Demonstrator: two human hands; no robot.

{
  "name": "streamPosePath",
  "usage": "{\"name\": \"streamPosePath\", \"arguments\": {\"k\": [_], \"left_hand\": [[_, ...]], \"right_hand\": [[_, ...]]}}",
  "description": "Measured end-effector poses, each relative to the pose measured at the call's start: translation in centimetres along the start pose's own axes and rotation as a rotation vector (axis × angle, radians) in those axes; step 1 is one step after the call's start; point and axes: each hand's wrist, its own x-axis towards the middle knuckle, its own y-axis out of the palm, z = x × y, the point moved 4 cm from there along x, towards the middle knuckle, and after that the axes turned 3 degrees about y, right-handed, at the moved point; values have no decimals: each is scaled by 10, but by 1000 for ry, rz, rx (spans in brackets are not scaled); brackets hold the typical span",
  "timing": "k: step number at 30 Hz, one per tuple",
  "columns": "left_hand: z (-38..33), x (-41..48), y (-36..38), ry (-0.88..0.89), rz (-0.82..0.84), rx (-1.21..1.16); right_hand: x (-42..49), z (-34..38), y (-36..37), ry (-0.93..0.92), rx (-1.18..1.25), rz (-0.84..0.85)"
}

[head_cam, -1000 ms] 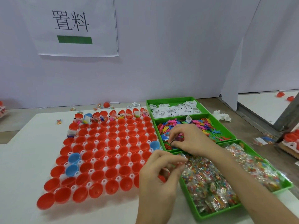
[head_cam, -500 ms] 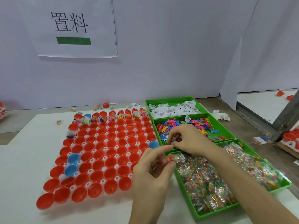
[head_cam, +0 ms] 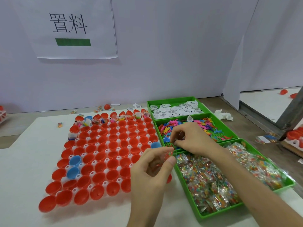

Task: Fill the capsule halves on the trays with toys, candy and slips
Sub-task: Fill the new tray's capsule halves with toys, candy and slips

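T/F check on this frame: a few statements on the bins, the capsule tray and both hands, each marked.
1. The farthest green bin holds white slips. True.
2. Every capsule half on the tray is red. False: a few blue halves sit among the red halves.
3. The right hand is at the toy bin, fingers curled among the toys. True.
4. Only the nearest row is filled. False: the filled halves are in the farthest row; nearer rows look empty.
5. The left hand lies flat on the table. False: the left hand has curled fingers pinching a small reddish piece.
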Motion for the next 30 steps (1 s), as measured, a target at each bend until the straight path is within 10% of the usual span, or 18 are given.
{"name": "streamPosePath", "arguments": {"k": [5, 11, 30], "left_hand": [[-2, 2, -4, -6, -40, -84], [-1, 4, -8, -51, -126, -184], [14, 7, -13, -177, -145, -273]], "right_hand": [[-8, 9, -34, -23, 333, -222], [-28, 49, -49, -141, 911, -54], [-54, 67, -8, -96, 949, 71]]}}
